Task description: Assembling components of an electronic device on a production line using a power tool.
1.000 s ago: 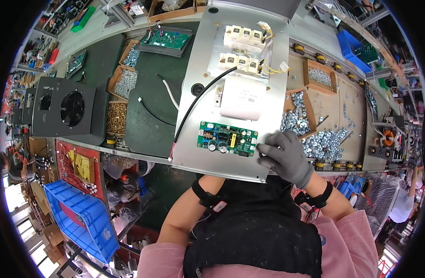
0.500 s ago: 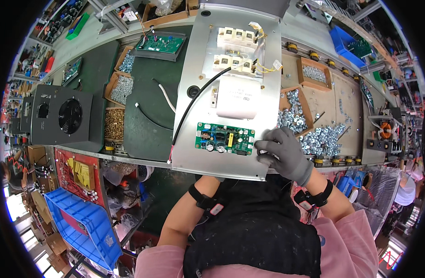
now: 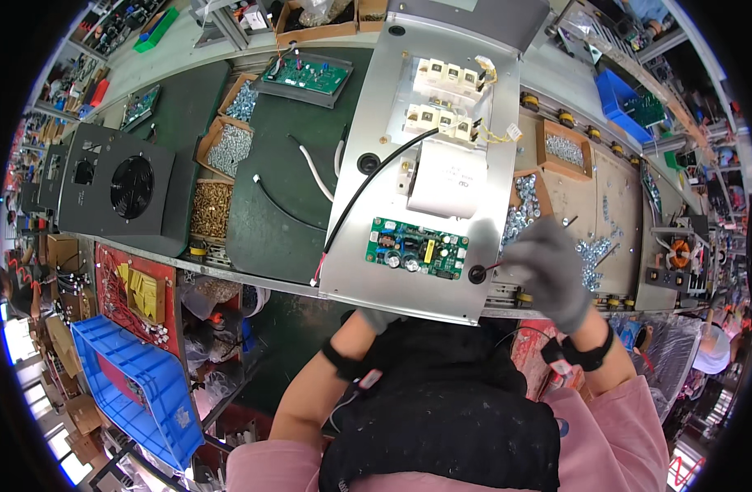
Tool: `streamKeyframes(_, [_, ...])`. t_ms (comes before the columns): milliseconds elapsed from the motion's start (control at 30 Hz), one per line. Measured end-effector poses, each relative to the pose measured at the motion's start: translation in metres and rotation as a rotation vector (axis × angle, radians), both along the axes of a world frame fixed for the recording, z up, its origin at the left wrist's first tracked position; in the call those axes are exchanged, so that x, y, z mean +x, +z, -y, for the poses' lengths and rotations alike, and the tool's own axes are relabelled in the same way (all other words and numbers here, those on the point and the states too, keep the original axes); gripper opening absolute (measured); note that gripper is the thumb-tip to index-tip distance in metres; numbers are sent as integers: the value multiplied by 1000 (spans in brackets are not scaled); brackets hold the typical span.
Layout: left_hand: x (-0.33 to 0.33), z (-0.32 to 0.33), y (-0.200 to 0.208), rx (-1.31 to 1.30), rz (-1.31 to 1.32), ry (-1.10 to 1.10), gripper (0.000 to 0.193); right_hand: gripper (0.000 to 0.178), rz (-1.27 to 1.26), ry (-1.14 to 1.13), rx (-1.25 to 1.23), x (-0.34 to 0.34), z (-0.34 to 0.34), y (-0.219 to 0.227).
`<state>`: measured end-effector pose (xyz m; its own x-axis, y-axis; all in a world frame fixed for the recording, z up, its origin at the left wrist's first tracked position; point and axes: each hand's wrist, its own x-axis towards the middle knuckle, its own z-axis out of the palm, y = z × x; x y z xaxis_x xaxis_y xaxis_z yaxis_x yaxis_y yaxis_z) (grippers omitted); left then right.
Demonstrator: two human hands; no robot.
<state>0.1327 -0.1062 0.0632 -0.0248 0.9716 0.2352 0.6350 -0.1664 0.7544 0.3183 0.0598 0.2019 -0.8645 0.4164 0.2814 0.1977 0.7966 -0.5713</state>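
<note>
A metal panel (image 3: 355, 271) lies in front of me, jutting over the bench's near edge. Fixed to it are a green circuit board (image 3: 417, 248), a white cylindrical capacitor (image 3: 446, 180) and cream terminal modules (image 3: 448, 75). My right hand (image 3: 552, 271), grey-gloved and blurred, is just right of the panel. Its fingers pinch a thin dark red wire (image 3: 492, 266) leading to the black grommet (image 3: 477, 275) beside the board. My left hand (image 3: 379, 319) is mostly hidden beneath the panel's near edge; its fingers do not show. A black cable (image 3: 355, 197) lies across the panel.
Bins of screws stand left of the panel, with brass fasteners (image 3: 212, 207) nearest. More bins (image 3: 566, 151) and loose nuts (image 3: 591, 256) lie to the right. A black fan housing (image 3: 113, 184) sits far left. A blue crate (image 3: 138, 385) is below the bench.
My right hand has moved right, away from the circuit board, with the dark red wire now stretched from the grommet. The grommet is uncovered. The view has shifted, so the panel appears farther right.
</note>
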Motion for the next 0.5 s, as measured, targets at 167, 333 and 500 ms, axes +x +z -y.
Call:
streamKeyframes(167, [6,43,-5,-284,611,54,39,24,-803,-616,215,11,-111,72])
streamKeyframes(333, [28,48,51,-465,1498,277,49,47,-226,-395,-10,3,-289,-41])
streamKeyframes(500, [36,48,60,-441,1373,446,54,48,302,-218,-231,-75,-334,-139])
